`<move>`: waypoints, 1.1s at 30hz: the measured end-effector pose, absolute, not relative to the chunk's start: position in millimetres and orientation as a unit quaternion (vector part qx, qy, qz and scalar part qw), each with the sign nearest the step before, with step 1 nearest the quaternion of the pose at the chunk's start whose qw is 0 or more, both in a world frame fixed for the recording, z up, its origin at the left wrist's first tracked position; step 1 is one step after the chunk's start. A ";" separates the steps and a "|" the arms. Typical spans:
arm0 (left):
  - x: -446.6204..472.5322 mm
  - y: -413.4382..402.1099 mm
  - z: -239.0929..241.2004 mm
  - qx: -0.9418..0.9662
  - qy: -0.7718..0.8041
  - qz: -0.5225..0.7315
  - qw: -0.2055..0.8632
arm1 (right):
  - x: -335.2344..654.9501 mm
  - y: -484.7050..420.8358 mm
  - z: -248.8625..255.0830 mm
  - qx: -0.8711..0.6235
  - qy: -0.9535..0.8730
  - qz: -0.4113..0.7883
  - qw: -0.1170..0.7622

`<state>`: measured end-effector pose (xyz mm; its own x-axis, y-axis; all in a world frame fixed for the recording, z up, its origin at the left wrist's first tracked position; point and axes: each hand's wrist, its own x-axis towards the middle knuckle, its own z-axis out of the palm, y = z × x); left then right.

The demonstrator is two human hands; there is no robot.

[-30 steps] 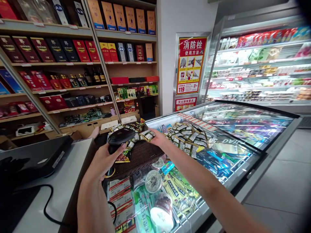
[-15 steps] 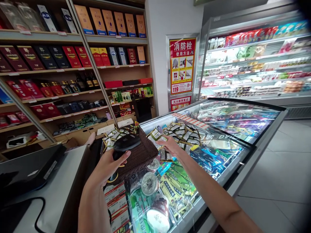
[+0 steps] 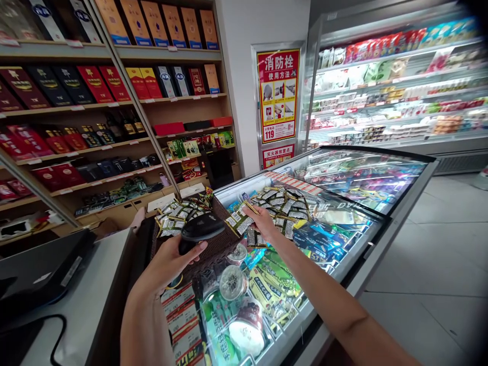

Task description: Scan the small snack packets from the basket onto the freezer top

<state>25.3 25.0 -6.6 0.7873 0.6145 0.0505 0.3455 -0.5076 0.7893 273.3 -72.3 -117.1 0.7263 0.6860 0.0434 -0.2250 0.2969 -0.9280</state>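
Note:
My left hand (image 3: 177, 262) is wrapped round the grip of a black handheld barcode scanner (image 3: 202, 227), its head pointing right. In my right hand (image 3: 261, 222) is a small gold-edged snack packet (image 3: 241, 217), pinched between thumb and fingers, its printed label facing up. The packet is just right of the scanner's head. Beneath the scanner sits a brown woven basket (image 3: 224, 239), with similar packets (image 3: 177, 213) in its far left part. Beyond my right hand, a heap of the same packets (image 3: 285, 203) lies on the freezer's glass top.
A glass-topped chest freezer (image 3: 375, 249) with ice cream packs and tubs (image 3: 232, 282) inside runs across the middle. On the left, a counter (image 3: 102, 269) carries a black device (image 3: 49, 267). Shelves of boxed goods (image 3: 91, 84) and a lit refrigerated display (image 3: 381, 96) stand behind.
The view has shifted slightly, so the shelves sit further left. My right hand has tilted the packet up a little beside the scanner. The scanner stays in my left hand.

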 end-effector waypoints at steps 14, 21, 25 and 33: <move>27.4 24.5 -2.6 0.848 0.313 0.157 0.398 | 293.8 -69.7 -131.1 -0.537 -0.193 0.214 0.793; 13.4 41.6 -4.7 0.816 0.352 0.199 0.413 | 339.0 -67.6 -172.4 -0.667 -0.057 -0.012 0.742; 3.4 53.5 -5.7 0.785 0.394 0.253 0.406 | 339.5 -70.2 -178.4 -0.749 -0.016 -0.089 0.657; -9.7 66.2 -3.0 0.710 0.445 0.338 0.429 | 278.2 10.3 -145.0 -0.709 -0.392 -0.065 0.583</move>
<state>-9.7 66.2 -3.0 0.3761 0.9213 0.0988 0.3410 -0.2368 0.9097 278.2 10.3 -145.0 0.6837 0.4803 0.5495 0.6320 -0.0132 -0.7748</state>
